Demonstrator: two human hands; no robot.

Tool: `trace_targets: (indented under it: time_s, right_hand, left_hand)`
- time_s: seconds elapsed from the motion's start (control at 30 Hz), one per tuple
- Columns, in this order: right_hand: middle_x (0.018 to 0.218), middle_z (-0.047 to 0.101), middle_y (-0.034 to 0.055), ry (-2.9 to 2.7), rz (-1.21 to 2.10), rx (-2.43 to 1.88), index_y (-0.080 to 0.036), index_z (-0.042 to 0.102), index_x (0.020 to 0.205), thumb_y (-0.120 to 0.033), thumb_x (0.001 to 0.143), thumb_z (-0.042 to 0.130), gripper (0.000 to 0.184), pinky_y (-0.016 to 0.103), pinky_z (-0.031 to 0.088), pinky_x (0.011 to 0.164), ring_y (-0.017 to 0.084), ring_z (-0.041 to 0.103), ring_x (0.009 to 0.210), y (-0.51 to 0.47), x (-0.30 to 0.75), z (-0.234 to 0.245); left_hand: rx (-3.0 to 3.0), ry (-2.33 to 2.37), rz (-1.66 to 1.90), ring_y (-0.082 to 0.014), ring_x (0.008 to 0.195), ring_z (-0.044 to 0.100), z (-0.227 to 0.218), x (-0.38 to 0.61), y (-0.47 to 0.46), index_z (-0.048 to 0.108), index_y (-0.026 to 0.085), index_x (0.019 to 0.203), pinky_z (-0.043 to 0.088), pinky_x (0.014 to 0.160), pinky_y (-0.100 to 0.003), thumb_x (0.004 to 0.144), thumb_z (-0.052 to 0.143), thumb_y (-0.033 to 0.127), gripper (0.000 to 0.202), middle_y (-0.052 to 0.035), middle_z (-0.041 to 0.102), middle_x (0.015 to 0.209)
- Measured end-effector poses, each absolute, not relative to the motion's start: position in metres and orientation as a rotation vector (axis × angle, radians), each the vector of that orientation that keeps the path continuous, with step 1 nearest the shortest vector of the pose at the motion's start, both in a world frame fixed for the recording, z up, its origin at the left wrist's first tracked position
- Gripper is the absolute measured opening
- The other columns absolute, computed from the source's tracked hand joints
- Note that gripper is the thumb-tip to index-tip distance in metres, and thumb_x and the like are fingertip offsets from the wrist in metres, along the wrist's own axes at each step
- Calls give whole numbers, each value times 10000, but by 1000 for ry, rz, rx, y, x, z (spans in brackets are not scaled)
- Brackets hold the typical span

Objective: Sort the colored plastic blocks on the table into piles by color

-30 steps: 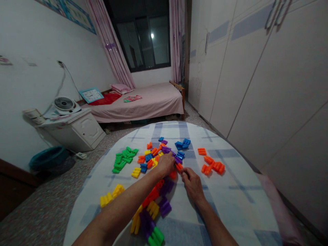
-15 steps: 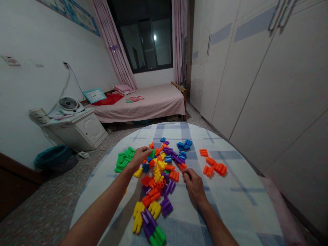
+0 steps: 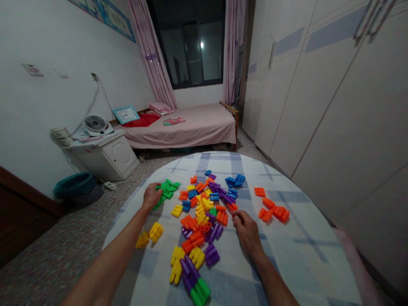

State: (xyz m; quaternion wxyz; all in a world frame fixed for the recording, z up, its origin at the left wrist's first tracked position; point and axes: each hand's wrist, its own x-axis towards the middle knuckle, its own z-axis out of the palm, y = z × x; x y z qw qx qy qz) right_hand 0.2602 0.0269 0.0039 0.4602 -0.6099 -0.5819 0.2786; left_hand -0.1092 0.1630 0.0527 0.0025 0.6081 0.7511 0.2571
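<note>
My left hand (image 3: 152, 195) is at the left edge of the pile of green plastic blocks (image 3: 168, 187), its fingers closed on a green block that mostly blends into the pile. My right hand (image 3: 247, 231) rests on the table right of the mixed heap, fingers curled. Its fingertips are beside an orange block (image 3: 233, 207); whether they grip anything is hidden. In the heap between my hands lie yellow blocks (image 3: 204, 206), purple blocks (image 3: 215, 231) and blue blocks (image 3: 186, 205). Nearest me is a joined purple and green piece (image 3: 195, 280).
Orange blocks (image 3: 280, 213) lie apart at the right, blue blocks (image 3: 235, 181) at the back, yellow blocks (image 3: 156, 232) at the left. A checked cloth covers the round table (image 3: 306, 263). Beyond are a bed (image 3: 197, 129), a cabinet (image 3: 117, 159) with a fan, and a wardrobe (image 3: 347, 140).
My left hand has carried a green block from the mixed heap leftward to the green pile. My right hand stays by the same orange block. The view has shifted slightly left.
</note>
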Motion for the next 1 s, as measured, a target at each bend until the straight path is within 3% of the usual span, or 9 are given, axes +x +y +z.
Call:
trace_targets:
  time_s: [0.2, 0.37, 0.47, 0.77, 1.0]
  right_hand:
    - [759, 649, 22, -1418, 684, -1506, -195, 635, 887, -303, 820, 417, 252, 262, 410, 643, 164, 584, 682, 27, 260, 3]
    - [750, 648, 24, -1415, 678, -1487, -192, 633, 878, -297, 820, 409, 254, 263, 413, 631, 164, 577, 669, 27, 260, 3]
    - [749, 637, 23, -1431, 673, -1485, -194, 619, 852, -294, 826, 401, 241, 265, 411, 648, 163, 571, 677, 27, 260, 2]
    - [775, 637, 33, -1441, 653, -1458, -186, 610, 857, -278, 828, 391, 240, 260, 413, 656, 165, 574, 703, 30, 260, -1]
    - [791, 651, 32, -1428, 661, -1467, -190, 623, 866, -282, 816, 396, 250, 257, 417, 649, 164, 584, 713, 30, 259, -1]
  left_hand:
    - [2173, 2198, 833, -249, 1122, 526, 63, -66, 150, 649, 149, 1031, 375, 1012, -365, 756, 497, 191, 317, -114, 635, 1110]
    - [2516, 1320, 637, -181, 959, 578, 82, 13, 109, 674, 186, 968, 440, 887, -295, 836, 489, 237, 234, -74, 638, 1002]
    - [2672, 1041, 409, -197, 980, 559, 86, 50, 83, 660, 227, 1024, 439, 866, -306, 812, 574, 319, 247, -62, 618, 1026]
    - [2811, 1424, 2, -284, 1020, 533, 69, 93, 67, 621, 155, 1016, 454, 829, -406, 812, 524, 290, 263, -139, 583, 1076]
    - [2722, 1467, -59, -268, 974, 565, 65, 99, 73, 589, 152, 1011, 456, 810, -380, 806, 544, 260, 236, -131, 622, 1007]
